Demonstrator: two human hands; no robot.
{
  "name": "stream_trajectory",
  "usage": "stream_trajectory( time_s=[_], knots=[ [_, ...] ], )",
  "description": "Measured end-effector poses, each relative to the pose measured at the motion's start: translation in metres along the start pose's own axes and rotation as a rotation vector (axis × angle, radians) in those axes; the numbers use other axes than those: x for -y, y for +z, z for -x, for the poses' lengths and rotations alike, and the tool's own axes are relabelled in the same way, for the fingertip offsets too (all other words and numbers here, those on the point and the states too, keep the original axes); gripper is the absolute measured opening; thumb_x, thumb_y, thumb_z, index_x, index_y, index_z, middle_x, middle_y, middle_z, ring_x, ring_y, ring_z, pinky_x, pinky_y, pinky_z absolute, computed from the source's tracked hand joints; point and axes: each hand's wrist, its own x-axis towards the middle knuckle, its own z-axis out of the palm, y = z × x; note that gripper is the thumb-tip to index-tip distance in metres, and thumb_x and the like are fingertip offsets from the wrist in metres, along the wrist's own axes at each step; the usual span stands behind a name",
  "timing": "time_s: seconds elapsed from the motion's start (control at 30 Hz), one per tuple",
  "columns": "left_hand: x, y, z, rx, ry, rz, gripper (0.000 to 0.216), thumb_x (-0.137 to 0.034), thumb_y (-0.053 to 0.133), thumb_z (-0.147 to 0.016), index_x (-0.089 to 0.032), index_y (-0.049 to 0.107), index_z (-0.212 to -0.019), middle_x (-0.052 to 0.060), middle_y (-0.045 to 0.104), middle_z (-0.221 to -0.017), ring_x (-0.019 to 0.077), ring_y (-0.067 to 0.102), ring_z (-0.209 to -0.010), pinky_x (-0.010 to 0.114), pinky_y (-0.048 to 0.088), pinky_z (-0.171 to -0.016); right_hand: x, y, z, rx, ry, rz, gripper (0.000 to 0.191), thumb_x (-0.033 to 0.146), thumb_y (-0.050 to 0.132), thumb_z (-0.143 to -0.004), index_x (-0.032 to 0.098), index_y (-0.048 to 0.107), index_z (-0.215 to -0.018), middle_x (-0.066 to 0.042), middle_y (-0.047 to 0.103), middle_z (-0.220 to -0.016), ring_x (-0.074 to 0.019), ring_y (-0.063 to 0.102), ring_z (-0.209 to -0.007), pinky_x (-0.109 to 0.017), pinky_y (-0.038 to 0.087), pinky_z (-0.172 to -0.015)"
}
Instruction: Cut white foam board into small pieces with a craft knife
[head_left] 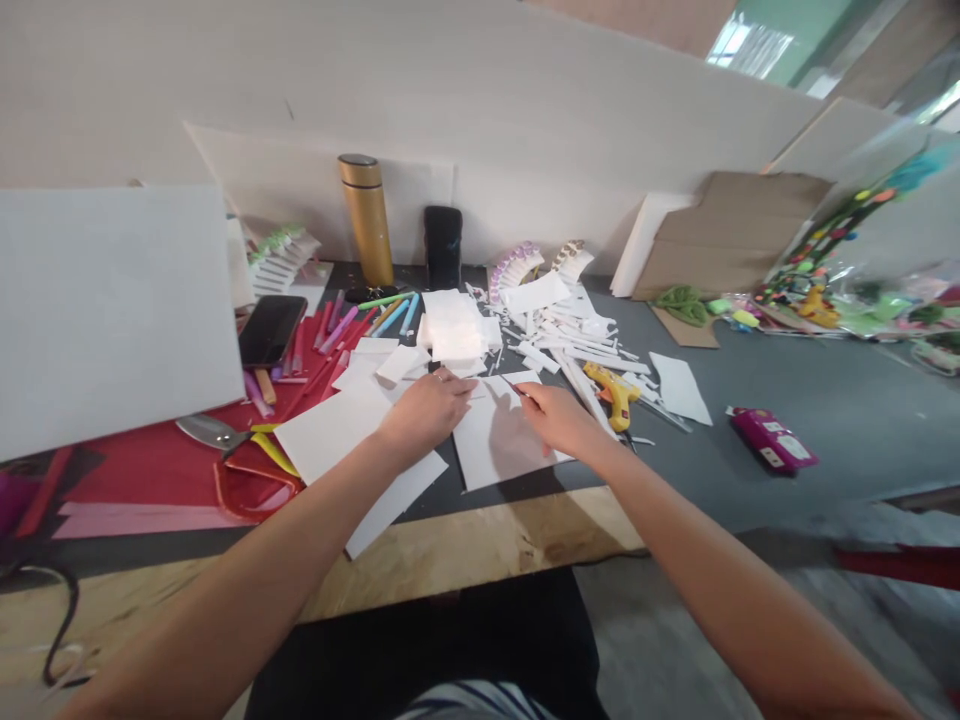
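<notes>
My right hand (555,415) is closed around a slim dark tool with a pointed tip (516,386); whether it is a knife or a pen cannot be told. It hovers over a white sheet (487,455) near the table's front edge. At that sheet's left upper corner is my left hand (435,408), fingers drawn together, with a ring on one. What its fingertips pinch, if anything, is too small to make out. Just beyond stands a stack of small white pieces (454,330). More white sheets (337,430) lie under and beside my left forearm.
White offcuts (577,335) and a yellow glue gun (621,395) lie right of the sheet. Left are large scissors (214,432), a phone (271,330) and coloured sticks (337,330). A gold flask (366,220) and a black phone (443,245) stand behind. A magenta pack (772,440) lies right.
</notes>
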Motion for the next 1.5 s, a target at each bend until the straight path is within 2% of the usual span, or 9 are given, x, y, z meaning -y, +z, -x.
stream_trajectory(
  time_s=[0.27,0.43,0.53,0.7,0.9,1.0,1.13,1.3,1.5],
  knots=[
    [0.004,0.0,0.001,-0.024,0.037,0.03,0.031,-0.02,0.047,-0.101,-0.015,0.077,-0.103,0.007,0.071,-0.13,0.0255,0.063,-0.104,0.04,0.052,-0.09,0.013,0.005,-0.01,-0.003,-0.027,-0.015,0.031,0.024,0.038,-0.098,0.019,0.062,-0.08,0.003,0.055,-0.052,-0.0136,0.056,-0.037,-0.024,0.037,-0.05],
    [0.005,0.001,0.0,-0.024,0.036,0.045,0.032,-0.019,0.046,-0.102,-0.014,0.077,-0.101,0.007,0.07,-0.13,0.0264,0.062,-0.107,0.04,0.052,-0.092,0.009,0.003,-0.012,0.051,0.144,-0.082,0.02,0.023,0.042,-0.097,0.017,0.058,-0.109,0.001,0.063,-0.054,-0.0167,0.062,-0.041,-0.023,0.037,-0.046],
    [0.006,0.002,0.0,-0.019,0.034,0.06,0.031,-0.019,0.047,-0.102,-0.014,0.077,-0.102,0.008,0.07,-0.13,0.0264,0.063,-0.106,0.04,0.052,-0.092,0.017,0.0,-0.013,0.086,0.09,0.059,0.019,0.02,0.045,-0.094,0.018,0.061,-0.102,0.0,0.064,-0.054,-0.0148,0.057,-0.038,-0.023,0.035,-0.045],
    [0.01,0.004,0.0,-0.026,0.03,0.122,0.031,-0.016,0.046,-0.1,-0.017,0.076,-0.109,0.01,0.071,-0.127,0.0249,0.065,-0.106,0.041,0.054,-0.092,0.035,-0.002,-0.013,-0.001,-0.041,0.272,0.026,0.012,0.047,-0.088,0.021,0.07,-0.097,0.002,0.061,-0.053,-0.0114,0.052,-0.041,-0.025,0.033,-0.051],
    [0.011,0.005,0.001,-0.056,0.053,0.119,0.044,0.0,0.043,-0.09,-0.015,0.074,-0.117,0.009,0.071,-0.129,0.0245,0.064,-0.103,0.041,0.055,-0.092,0.035,0.005,-0.02,-0.036,-0.046,0.325,0.035,0.015,0.049,-0.086,0.023,0.076,-0.106,-0.004,0.069,-0.067,-0.0176,0.062,-0.058,-0.028,0.034,-0.057],
    [0.011,0.005,0.002,-0.045,0.061,0.097,0.051,0.006,0.044,-0.082,-0.015,0.073,-0.119,0.007,0.07,-0.13,0.0242,0.063,-0.103,0.039,0.054,-0.092,0.036,0.007,-0.024,-0.042,-0.043,0.364,0.031,0.015,0.05,-0.085,0.021,0.076,-0.102,-0.006,0.071,-0.072,-0.0181,0.063,-0.061,-0.028,0.032,-0.055],
    [0.012,0.007,0.001,-0.023,0.06,0.095,0.057,0.008,0.043,-0.078,-0.015,0.071,-0.122,0.008,0.069,-0.132,0.024,0.063,-0.103,0.04,0.054,-0.091,0.039,0.008,-0.027,-0.019,-0.048,0.38,0.027,0.015,0.05,-0.086,0.02,0.075,-0.095,-0.007,0.073,-0.08,-0.0194,0.066,-0.068,-0.028,0.032,-0.055],
    [0.013,0.007,0.002,-0.021,0.06,0.088,0.062,0.009,0.042,-0.076,-0.016,0.07,-0.125,0.007,0.068,-0.134,0.0239,0.061,-0.103,0.039,0.052,-0.091,0.039,0.013,-0.031,-0.027,-0.043,0.413,0.028,0.017,0.051,-0.086,0.021,0.076,-0.1,-0.009,0.075,-0.084,-0.0229,0.068,-0.076,-0.029,0.032,-0.054],
    [0.01,0.005,0.002,-0.013,0.06,0.056,0.06,0.01,0.044,-0.075,-0.016,0.069,-0.123,0.005,0.066,-0.136,0.0246,0.058,-0.102,0.037,0.05,-0.089,0.043,0.015,-0.036,0.005,-0.028,0.439,0.028,0.018,0.051,-0.088,0.019,0.076,-0.101,-0.012,0.075,-0.086,-0.0239,0.07,-0.078,-0.029,0.041,-0.06]
  ],
)
